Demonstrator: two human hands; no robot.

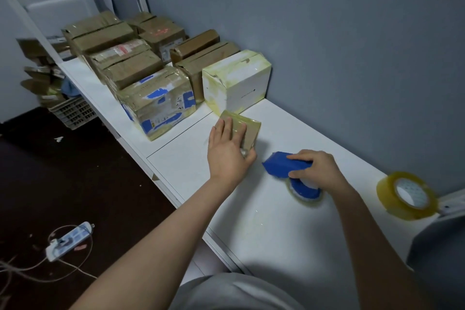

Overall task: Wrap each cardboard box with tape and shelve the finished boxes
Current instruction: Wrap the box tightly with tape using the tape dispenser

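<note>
While your left hand (pixel 227 148) lies flat with fingers spread on the small brown box (pixel 245 131), pinning it to the white shelf top (pixel 264 229) just in front of the white box (pixel 236 82), your right hand (pixel 315 168) is curled tight around the blue tape dispenser (pixel 286 166), set down just beside it. Wrapping looks nearly done, since film already covers the box. Next, judge whether the tape is cut, then slide the box up to the taped stack (pixel 141 75).
</note>
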